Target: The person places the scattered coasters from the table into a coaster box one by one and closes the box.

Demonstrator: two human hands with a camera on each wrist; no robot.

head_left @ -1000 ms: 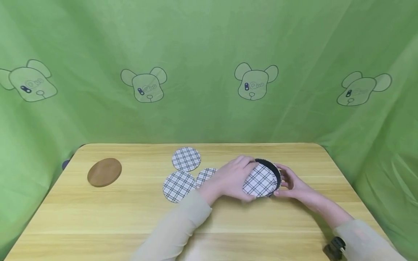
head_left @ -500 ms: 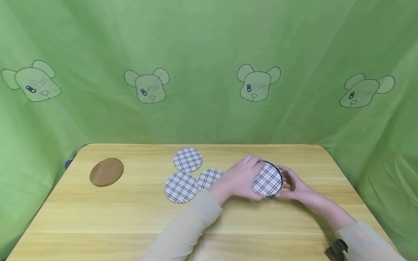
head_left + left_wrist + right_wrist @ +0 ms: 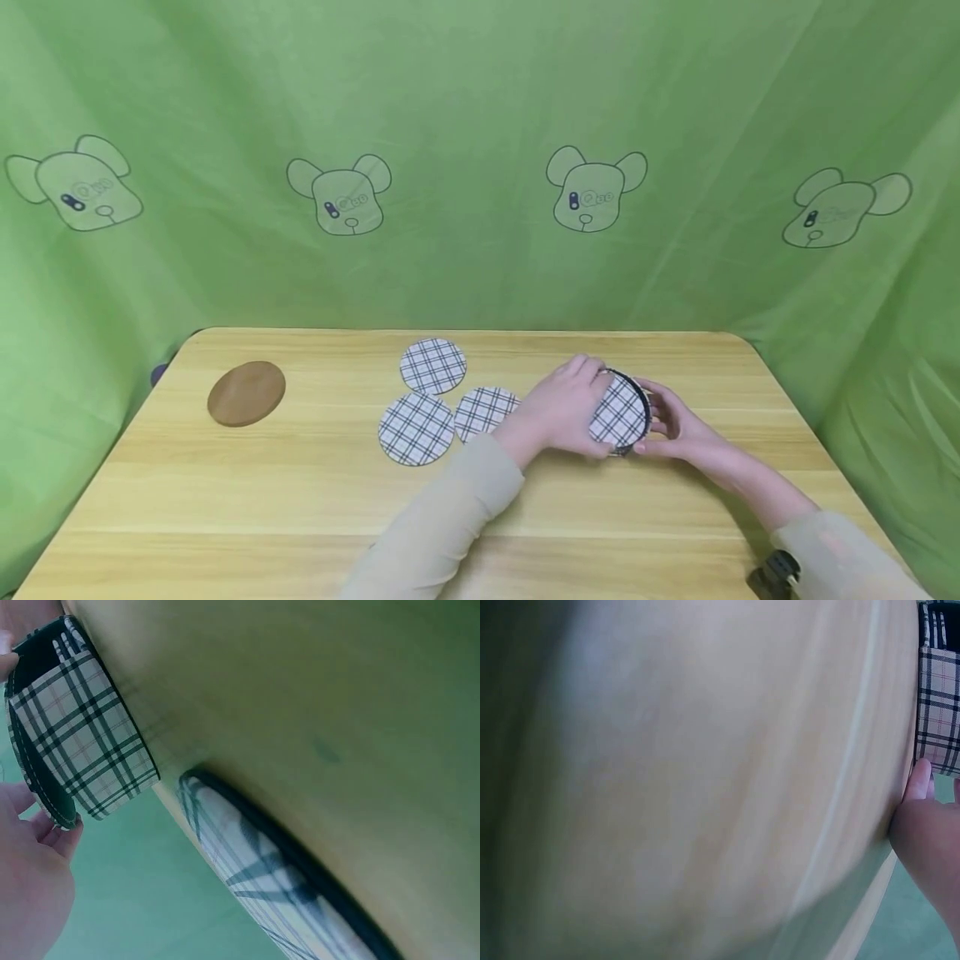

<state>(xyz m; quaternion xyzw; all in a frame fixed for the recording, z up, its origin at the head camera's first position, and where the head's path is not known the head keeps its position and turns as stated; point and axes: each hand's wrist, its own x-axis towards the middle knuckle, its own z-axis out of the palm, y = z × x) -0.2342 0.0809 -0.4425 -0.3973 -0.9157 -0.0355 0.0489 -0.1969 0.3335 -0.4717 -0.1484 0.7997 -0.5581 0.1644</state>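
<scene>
My left hand (image 3: 566,408) grips a round plaid coaster (image 3: 618,412), fingers over its far edge and thumb at the near edge. It lies against the mouth of a plaid, dark-lined coaster holder (image 3: 94,735), mostly covering the opening in the head view. Thin edges of several coasters show inside the holder in the left wrist view. My right hand (image 3: 682,429) holds the holder from its right side, fingers curved round it; its thumb (image 3: 921,778) is at the lower edge of the plaid side in the right wrist view.
Left of my hands lie three plaid coasters on the wooden table (image 3: 300,508): one at the back (image 3: 432,367), one in front (image 3: 416,429), and one partly behind my left wrist (image 3: 480,412). A brown disc (image 3: 246,393) lies far left. Green curtain (image 3: 465,275) surrounds the table.
My left hand has moved right with the coaster, bringing it over the holder's mouth; less of the dark lining shows. My right hand has stayed at the holder.
</scene>
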